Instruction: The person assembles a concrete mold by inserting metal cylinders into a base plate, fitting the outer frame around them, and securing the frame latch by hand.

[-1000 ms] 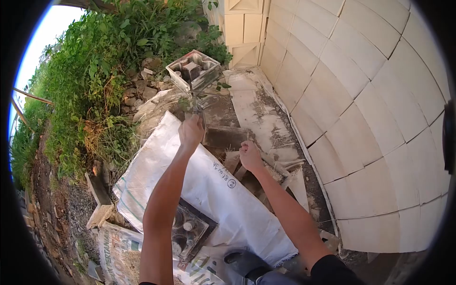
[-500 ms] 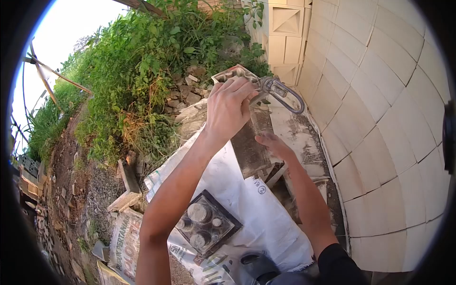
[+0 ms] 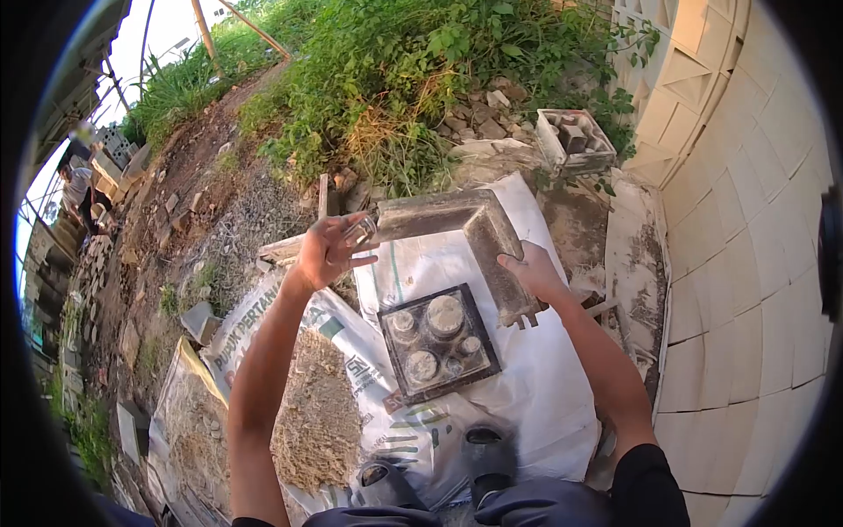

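Note:
An L-shaped, dirt-covered metal frame piece [image 3: 479, 220] is above the white sack [image 3: 544, 369]. My right hand [image 3: 536, 270] grips its right arm, thumb on top. At the frame's left end, my left hand [image 3: 329, 252] has its fingers spread around a small metal loop [image 3: 362, 230]; the exact grip on it is hard to make out. Below the frame, a square dark mould plate [image 3: 439, 342] with several round raised discs lies flat on the sacks, touched by neither hand.
A box-shaped mould [image 3: 575, 142] stands at the back right beside plants and rubble. Sand [image 3: 316, 413] lies on printed sacks at the lower left. A pale block wall [image 3: 746, 263] rises on the right. Far left, another person [image 3: 81, 195] is bent over.
The view has swung left. The L-shaped frame is now over the white sack in my right hand's grip. My left hand has moved left and down, away from the box-shaped mould.

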`<state>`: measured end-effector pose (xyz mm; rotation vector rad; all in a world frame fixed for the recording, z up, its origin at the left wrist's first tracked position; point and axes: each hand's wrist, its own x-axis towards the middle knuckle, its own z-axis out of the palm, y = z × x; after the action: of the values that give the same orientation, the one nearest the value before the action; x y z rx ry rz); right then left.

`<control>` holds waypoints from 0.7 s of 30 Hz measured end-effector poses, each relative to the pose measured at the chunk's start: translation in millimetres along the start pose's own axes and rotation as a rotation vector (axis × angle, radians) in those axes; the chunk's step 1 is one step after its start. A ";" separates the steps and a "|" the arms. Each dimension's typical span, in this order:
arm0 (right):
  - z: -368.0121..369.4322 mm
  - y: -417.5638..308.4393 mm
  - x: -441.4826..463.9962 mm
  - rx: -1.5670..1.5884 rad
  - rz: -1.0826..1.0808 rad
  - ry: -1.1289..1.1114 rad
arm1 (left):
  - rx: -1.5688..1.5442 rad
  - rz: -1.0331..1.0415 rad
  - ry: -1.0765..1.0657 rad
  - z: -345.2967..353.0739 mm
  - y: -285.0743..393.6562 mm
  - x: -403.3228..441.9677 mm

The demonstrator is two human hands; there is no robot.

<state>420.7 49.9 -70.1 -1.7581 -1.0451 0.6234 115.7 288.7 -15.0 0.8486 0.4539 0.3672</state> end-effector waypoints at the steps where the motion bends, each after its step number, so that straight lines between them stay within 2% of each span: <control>1: 5.3 -3.6 6.2 -0.170 -0.001 -0.043 | 0.150 -0.048 0.098 -2.7 -10.7 -9.1; 3: 15.8 0.1 24.2 -0.457 -0.069 -0.123 | 0.288 -0.107 0.098 -17.7 -32.1 -19.0; 4: 25.1 6.3 32.3 -0.461 -0.069 -0.149 | 0.398 -0.134 0.061 -28.9 -41.7 -23.2; 6: 38.7 13.7 45.3 -0.578 -0.216 -0.167 | 0.498 -0.112 0.206 -43.1 -69.0 -28.4; 8: 50.5 16.4 56.3 -0.565 -0.207 -0.255 | 0.677 -0.216 0.265 -57.9 -85.5 -34.9; 9: 55.7 17.1 61.3 -0.550 -0.200 -0.323 | 0.732 -0.202 0.300 -56.9 -93.9 -41.1; 12: 75.0 35.0 75.2 -0.567 -0.239 -0.378 | 0.558 -0.162 0.393 -53.7 -123.9 -64.3; 14: 84.6 30.5 82.8 -0.596 -0.229 -0.424 | 0.553 -0.187 0.404 -62.0 -144.1 -76.7; 16: 95.5 24.2 90.7 -0.625 -0.221 -0.473 | 0.475 -0.185 0.313 -62.7 -154.0 -89.5; 21: 127.8 12.6 102.5 -0.619 -0.293 -0.639 | 0.384 -0.320 0.356 -61.0 -192.1 -114.5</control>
<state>377.1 196.9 -129.1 -1.8943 -2.0727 0.7432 12.2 155.0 -173.5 1.0662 1.0001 0.1320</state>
